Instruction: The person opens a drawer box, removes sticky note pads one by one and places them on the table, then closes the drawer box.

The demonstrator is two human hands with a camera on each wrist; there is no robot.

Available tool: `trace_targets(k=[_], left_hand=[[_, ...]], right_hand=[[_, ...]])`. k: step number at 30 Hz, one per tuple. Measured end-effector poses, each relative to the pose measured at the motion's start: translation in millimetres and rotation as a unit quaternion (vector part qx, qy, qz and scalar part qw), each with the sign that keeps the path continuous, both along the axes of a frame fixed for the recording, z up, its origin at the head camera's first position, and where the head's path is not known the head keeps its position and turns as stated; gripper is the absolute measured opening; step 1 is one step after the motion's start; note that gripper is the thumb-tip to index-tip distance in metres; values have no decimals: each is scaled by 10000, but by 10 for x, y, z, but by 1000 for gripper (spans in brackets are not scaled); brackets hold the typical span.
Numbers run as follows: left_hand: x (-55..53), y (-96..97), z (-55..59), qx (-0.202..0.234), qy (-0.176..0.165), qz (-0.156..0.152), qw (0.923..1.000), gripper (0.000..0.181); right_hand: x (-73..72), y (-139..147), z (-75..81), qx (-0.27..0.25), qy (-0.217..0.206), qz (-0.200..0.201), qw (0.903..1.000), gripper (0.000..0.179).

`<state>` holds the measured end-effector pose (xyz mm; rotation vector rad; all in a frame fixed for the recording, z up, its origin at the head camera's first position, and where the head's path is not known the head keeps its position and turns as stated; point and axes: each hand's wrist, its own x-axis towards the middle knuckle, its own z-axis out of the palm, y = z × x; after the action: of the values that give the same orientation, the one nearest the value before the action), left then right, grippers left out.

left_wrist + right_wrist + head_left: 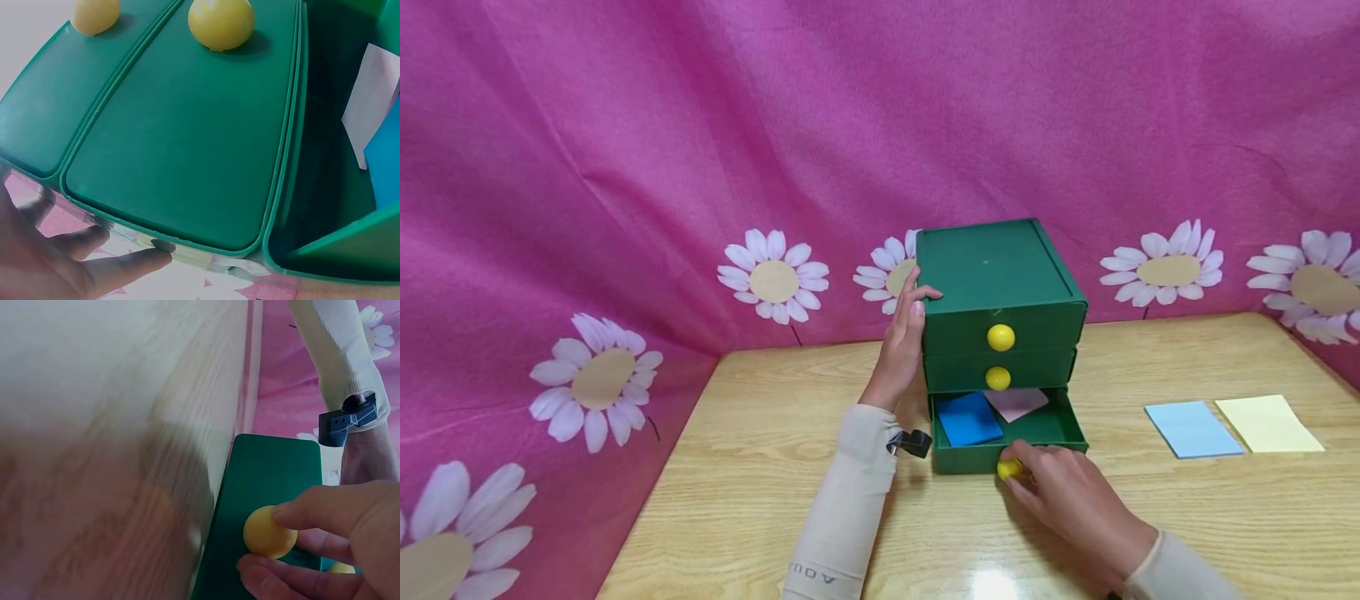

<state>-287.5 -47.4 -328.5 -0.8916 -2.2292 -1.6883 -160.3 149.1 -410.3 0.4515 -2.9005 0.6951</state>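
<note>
- Bottom drawer (962, 461) of the green cabinet (992, 267): it stands extended from the cabinet's base, just right of and below the frame's centre; the two drawers above look closed.
- The right hand (1071, 496), lower right of centre, pinches the drawer's yellow knob (1009, 469) between thumb and fingers. I judge this a sound hold: force through the middle of the front should stop the drawer twisting in its slot.
- The left hand (897, 358), near the centre, lies with fingers extended along the cabinet's left side, gripping nothing. That brace matters, since the cabinet could slide on the counter (760, 467) if the drawer binds.
- Whichever way the drawer slides, move it slowly, level and straight; tipping the knob could jam it, and too long a pull could drop the front.
- Inside, a dark blue pad (970, 419) lies at left with a pink paper (1017, 402) behind it. A jerk might shift both.
- The light blue pad (1193, 429) and pale yellow pad (1270, 423), at the right of the frame, sit well apart from the drawer.
</note>
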Motion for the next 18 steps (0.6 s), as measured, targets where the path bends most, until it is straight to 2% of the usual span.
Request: trace_targets(k=[6, 14, 18], left_hand=[[-2, -5, -1, 0, -5, -17, 10000, 34], [-3, -6, -1, 3, 62, 29, 10000, 34], [1, -8, 9, -28, 10, 37, 10000, 35]], right_hand=[[63, -16, -22, 19, -189, -127, 9997, 19], [130, -35, -60, 288, 144, -165, 9993, 20], [172, -46, -54, 350, 136, -175, 9991, 20]])
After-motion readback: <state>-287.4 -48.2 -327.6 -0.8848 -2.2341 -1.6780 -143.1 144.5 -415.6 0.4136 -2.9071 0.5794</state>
